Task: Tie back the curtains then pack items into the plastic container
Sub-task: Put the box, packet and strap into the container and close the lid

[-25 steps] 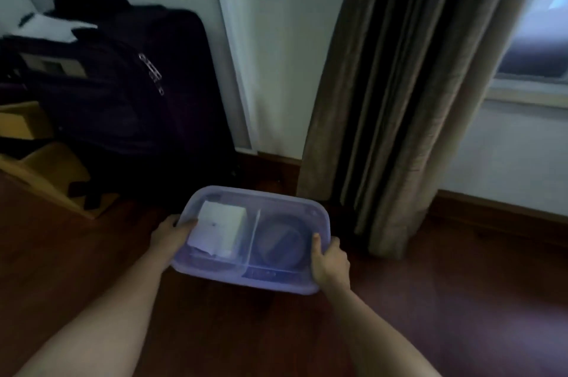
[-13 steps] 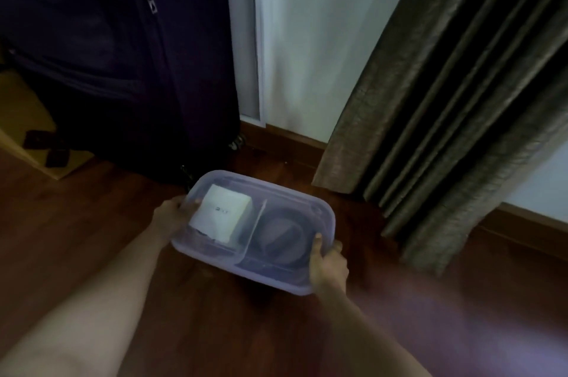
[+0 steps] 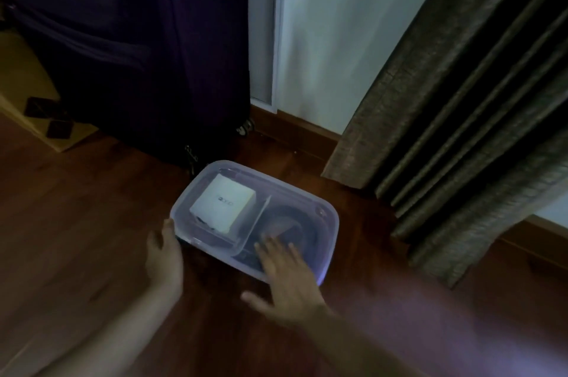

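A clear plastic container (image 3: 330,217) with a lid lies on the dark wooden floor. Its left section holds a white box (image 3: 222,206); its right section holds a dark round item (image 3: 292,223), blurred through the lid. My left hand (image 3: 164,257) rests at the container's near left corner with fingers straight. My right hand (image 3: 289,272) lies flat on the lid's near right part, fingers spread. The brown curtain (image 3: 461,118) hangs at the right, its hem just beyond the container.
A dark suitcase (image 3: 138,44) stands upright at the back left, its wheel close to the container's far edge. A yellowish cardboard piece (image 3: 27,94) lies further left. A white wall panel (image 3: 332,32) and wooden skirting run behind.
The container has come down onto the floor. Both hands have let go of its sides: the right now lies flat on the lid, the left touches the near left corner.
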Available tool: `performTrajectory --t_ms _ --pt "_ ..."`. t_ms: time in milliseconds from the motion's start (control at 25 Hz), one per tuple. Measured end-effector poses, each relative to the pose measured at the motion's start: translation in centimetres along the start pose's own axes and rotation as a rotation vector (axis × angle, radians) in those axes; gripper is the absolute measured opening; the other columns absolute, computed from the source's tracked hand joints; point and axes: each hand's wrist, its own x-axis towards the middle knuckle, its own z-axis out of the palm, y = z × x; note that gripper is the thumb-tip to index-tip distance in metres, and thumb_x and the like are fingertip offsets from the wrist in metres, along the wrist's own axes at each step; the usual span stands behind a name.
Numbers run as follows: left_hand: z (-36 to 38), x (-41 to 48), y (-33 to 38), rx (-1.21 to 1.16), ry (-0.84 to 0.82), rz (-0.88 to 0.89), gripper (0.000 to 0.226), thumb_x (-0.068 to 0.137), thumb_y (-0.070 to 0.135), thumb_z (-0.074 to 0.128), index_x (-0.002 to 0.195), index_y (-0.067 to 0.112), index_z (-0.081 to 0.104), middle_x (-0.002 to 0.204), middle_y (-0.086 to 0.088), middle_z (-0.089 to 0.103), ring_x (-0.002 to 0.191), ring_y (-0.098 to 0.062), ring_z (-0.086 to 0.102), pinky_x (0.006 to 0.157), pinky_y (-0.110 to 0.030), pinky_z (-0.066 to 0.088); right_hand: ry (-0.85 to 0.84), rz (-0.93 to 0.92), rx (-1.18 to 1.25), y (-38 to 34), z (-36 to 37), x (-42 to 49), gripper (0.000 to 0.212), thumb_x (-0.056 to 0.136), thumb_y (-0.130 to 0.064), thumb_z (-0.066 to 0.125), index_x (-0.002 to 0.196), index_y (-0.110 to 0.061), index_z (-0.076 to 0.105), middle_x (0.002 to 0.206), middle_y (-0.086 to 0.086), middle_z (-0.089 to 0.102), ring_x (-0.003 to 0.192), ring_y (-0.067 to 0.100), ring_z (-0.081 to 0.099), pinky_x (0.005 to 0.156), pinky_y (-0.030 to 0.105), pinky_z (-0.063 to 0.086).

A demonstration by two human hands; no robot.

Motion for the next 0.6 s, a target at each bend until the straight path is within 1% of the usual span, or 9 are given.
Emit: performTrajectory --t_ms 80,120,200,320,400,440,480,520,600 --pt "0.7 -1.1 -1.9 -0.037 -0.058 -0.023 0.054 0.097 0.045 0.038 0.143 0.018 0.034 0.146 -0.01 0.042 0.133 -0.031 0.039 0.108 -0.046 0.032 -0.075 -0.174 -0.069 -0.6 1.5 0.6 0.064 0.085 -0.056 0.029 0.134 -0.017 0.04 0.136 -0.001 0.055 0.126 0.013 0.051 0.097 0.038 0.049" --pt "1.3 -1.3 -1.5 -0.052 -0.093 -0.003 0.049 0.098 0.039 0.038 0.141 0.016 0.037 0.142 -0.01 0.046 0.129 -0.032 0.043 0.105 -0.045 0.035 -0.132 -0.193 -0.06 -0.4 1.7 1.2 0.058 0.084 -0.046 0.031 0.132 -0.018 0.044 0.133 -0.002 0.058 0.123 0.012 0.053 0.094 0.034 0.051" --pt "3.3 0.5 -0.4 -0.105 -0.123 0.0 0.042 0.098 0.035 0.041 0.134 0.013 0.045 0.131 -0.011 0.055 0.121 -0.032 0.051 0.1 -0.046 0.041 -0.201 -0.203 -0.067 0.6 1.9 2.6 0.053 0.081 -0.029 0.033 0.129 -0.017 0.055 0.13 -0.001 0.061 0.119 0.012 0.057 0.093 0.03 0.05" --pt "6.0 3.5 0.4 -0.196 -0.189 0.007 0.044 0.092 0.042 0.046 0.124 0.014 0.054 0.12 -0.01 0.062 0.113 -0.031 0.058 0.097 -0.049 0.047 -0.23 -0.121 -0.05 2.5 0.9 5.0 0.054 0.078 -0.017 0.032 0.122 -0.015 0.062 0.127 0.001 0.062 0.116 0.014 0.059 0.092 0.029 0.05" --pt "7.9 5.4 0.3 -0.211 -0.247 0.032 0.053 0.087 0.049 0.048 0.128 0.016 0.051 0.123 -0.009 0.062 0.112 -0.028 0.059 0.098 -0.051 0.047 -0.134 -0.101 -0.046 4.0 -0.1 6.5 0.058 0.077 -0.008 0.032 0.13 -0.013 0.055 0.138 0.004 0.052 0.126 0.016 0.051 0.099 0.03 0.044" --pt "8.7 5.8 0.8 -0.196 -0.275 0.05 0.06 0.084 0.055 0.048 0.131 0.017 0.049 0.124 -0.009 0.061 0.112 -0.027 0.059 0.097 -0.051 0.047 -0.052 -0.111 -0.055 4.7 -0.1 7.3 0.06 0.081 -0.003 0.032 0.139 -0.012 0.043 0.149 0.005 0.034 0.136 0.017 0.036 0.108 0.031 0.032" --pt "9.5 6.4 1.1 -0.185 -0.292 0.068 0.069 0.08 0.062 0.049 0.133 0.017 0.047 0.125 -0.008 0.061 0.112 -0.026 0.059 0.097 -0.051 0.048 -0.072 -0.109 -0.053 5.4 -0.2 8.0 0.062 0.086 0.001 0.033 0.147 -0.013 0.026 0.153 0.003 0.012 0.142 0.018 0.016 0.113 0.032 0.017" --pt "10.2 6.9 1.5 -0.169 -0.312 0.079 0.076 0.077 0.068 0.049 0.134 0.017 0.045 0.126 -0.007 0.06 0.113 -0.026 0.058 0.096 -0.051 0.048 -0.071 -0.113 -0.045 5.8 -0.4 8.6 0.065 0.089 0.001 0.035 0.149 -0.013 0.016 0.153 0.001 0.001 0.143 0.018 0.007 0.114 0.032 0.009" --pt "11.5 7.5 2.4 -0.096 -0.321 0.085 0.075 0.083 0.065 0.048 0.137 0.014 0.04 0.127 -0.007 0.057 0.114 -0.028 0.056 0.097 -0.05 0.047 0.0 -0.088 -0.074 6.8 0.0 9.7 0.063 0.085 -0.007 0.043 0.145 -0.011 0.026 0.153 0.004 0.019 0.14 0.018 0.026 0.111 0.033 0.025"
